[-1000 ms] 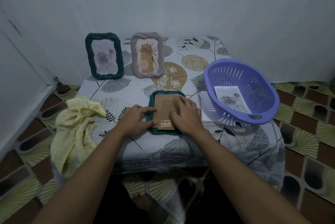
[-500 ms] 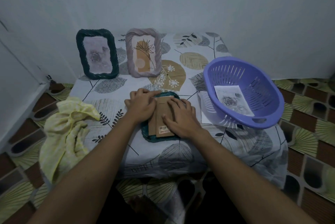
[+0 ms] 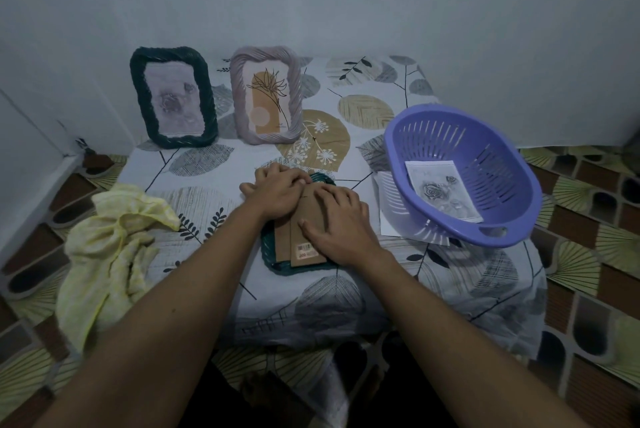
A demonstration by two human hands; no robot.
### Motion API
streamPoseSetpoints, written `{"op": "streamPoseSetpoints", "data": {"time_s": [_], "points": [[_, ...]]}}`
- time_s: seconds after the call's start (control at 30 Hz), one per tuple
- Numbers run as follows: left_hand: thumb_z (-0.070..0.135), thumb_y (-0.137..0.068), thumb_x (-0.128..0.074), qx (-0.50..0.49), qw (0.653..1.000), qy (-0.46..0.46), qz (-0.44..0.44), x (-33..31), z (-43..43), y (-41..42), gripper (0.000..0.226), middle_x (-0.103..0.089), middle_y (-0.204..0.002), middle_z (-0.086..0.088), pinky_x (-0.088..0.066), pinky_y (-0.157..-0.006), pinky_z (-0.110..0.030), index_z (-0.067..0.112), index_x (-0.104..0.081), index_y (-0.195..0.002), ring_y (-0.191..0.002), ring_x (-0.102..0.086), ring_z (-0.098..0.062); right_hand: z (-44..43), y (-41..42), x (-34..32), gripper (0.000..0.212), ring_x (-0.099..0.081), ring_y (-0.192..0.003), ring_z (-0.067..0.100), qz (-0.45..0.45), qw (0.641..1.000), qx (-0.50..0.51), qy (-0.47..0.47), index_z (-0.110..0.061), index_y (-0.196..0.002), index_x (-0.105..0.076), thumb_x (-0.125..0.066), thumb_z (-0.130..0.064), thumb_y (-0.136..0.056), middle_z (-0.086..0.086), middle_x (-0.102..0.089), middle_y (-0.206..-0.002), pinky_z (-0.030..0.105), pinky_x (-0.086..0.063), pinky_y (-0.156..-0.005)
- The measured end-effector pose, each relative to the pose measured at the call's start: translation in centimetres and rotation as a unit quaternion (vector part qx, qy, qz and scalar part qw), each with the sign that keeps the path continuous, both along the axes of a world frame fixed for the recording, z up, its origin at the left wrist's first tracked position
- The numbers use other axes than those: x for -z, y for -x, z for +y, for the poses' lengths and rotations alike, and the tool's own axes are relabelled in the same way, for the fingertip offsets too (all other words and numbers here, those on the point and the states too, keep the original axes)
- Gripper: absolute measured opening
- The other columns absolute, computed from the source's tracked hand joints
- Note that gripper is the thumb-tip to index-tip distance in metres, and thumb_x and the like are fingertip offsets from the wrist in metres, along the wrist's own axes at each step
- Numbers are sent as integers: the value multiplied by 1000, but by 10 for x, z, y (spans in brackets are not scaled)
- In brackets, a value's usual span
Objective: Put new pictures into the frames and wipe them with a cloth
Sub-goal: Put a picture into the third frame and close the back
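Presently, the right hand lay flat with fingers spread, pressing down on the brown backing board of a teal frame. That frame lay face down at the near centre of the bench. The left hand sat at the board's far-left edge with fingers bent. Whether they pinched a retaining tab or merely pressed could not be determined.

Judgement: the step in hand concerned the back of this frame, either releasing or securing it; which of the two was not evident. If releasing, the next move called for lifting the board clear and fetching the rose picture from the purple basket at the right. If securing, it called for turning the frame face up and reaching left for the yellow cloth, which lay crumpled over the bench's near-left edge.

A loose sheet lay partly beneath the basket. At the far left, a dark green frame and a mauve frame stood upright side by side, each holding a picture.
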State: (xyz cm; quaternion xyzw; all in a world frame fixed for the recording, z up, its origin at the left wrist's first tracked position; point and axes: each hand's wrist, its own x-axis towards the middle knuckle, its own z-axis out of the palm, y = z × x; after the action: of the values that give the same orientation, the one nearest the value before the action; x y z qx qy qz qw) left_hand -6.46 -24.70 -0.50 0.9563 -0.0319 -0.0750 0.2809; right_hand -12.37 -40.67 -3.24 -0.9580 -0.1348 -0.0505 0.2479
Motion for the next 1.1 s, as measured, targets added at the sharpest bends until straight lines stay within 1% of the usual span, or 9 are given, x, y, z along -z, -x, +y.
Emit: {"op": "streamPoseSetpoints", "data": {"time_s": [0.1,0.2,0.3,0.5,0.6,0.73,0.8,0.9,1.1], "points": [[35,-101,-41,-4,1000,-22,7,-2,-2,0,26,-39,-125,1,-18,-111,-50,43,-60,-116,-131,-26,-26,1,0,0,66,-21,-142,22,9,1000,-4,19,-22,-148,-37,-48,-57,-94,-3,-32,-155,44,-22,-111],[30,-100,-45,-17,1000,-12,-21,-2,-1,4,27,-43,-133,-1,-20,-110,-47,43,-63,-116,-132,-29,-28,1,0,-1,65,-18,-143,24,17,999,-6,36,-23,-149,-36,-45,-58,-95,-4,-29,-158,45,-20,-112],[27,-100,-46,-65,996,4,-60,-1,5,9,30,-47,-137,-1,-23,-106,-48,40,-64,-120,-133,-33,-28,2,1,-3,66,-17,-144,24,21,998,-2,50,-23,-150,-34,-43,-58,-96,-4,-27,-159,44,-19,-112],[26,-95,-56,-141,983,40,-111,3,32,11,20,-58,-123,-11,-39,-104,-49,32,-73,-105,-121,-49,-33,2,2,-6,61,-17,-144,25,24,998,-10,64,-23,-146,-36,-43,-57,-96,-4,-27,-158,45,-19,-111],[36,-92,-59,-118,986,36,-112,2,40,13,20,-60,-121,-10,-41,-102,-50,35,-74,-105,-120,-50,-34,1,1,-6,59,-16,-144,24,28,998,-9,57,-25,-145,-38,-43,-57,-96,-6,-27,-158,44,-19,-110],[47,-95,-56,-39,994,-46,-92,0,29,22,34,-49,-130,-1,-28,-101,-45,38,-63,-126,-129,-34,-27,1,1,-6,61,-18,-143,22,34,999,2,22,-26,-144,-39,-48,-58,-93,-7,-31,-156,44,-20,-109],[51,-94,-55,-30,994,-70,-82,0,25,23,38,-46,-134,0,-27,-101,-45,37,-60,-129,-130,-31,-26,1,0,-6,69,-18,-143,24,43,999,9,20,-25,-149,-33,-49,-60,-92,-5,-27,-158,45,-18,-111],[50,-94,-56,-39,995,-55,-68,1,23,23,37,-44,-136,-1,-27,-104,-46,35,-62,-128,-131,-32,-26,1,-2,-7,75,-15,-145,25,59,997,6,49,-25,-153,-25,-47,-62,-92,-4,-19,-162,46,-17,-111],[36,-92,-63,-40,996,10,-79,3,25,26,35,-49,-130,-9,-38,-107,-44,22,-67,-124,-125,-45,-29,0,-5,-11,73,-17,-142,26,45,995,-6,85,-24,-152,-29,-45,-62,-92,-3,-22,-162,46,-21,-107]]}}
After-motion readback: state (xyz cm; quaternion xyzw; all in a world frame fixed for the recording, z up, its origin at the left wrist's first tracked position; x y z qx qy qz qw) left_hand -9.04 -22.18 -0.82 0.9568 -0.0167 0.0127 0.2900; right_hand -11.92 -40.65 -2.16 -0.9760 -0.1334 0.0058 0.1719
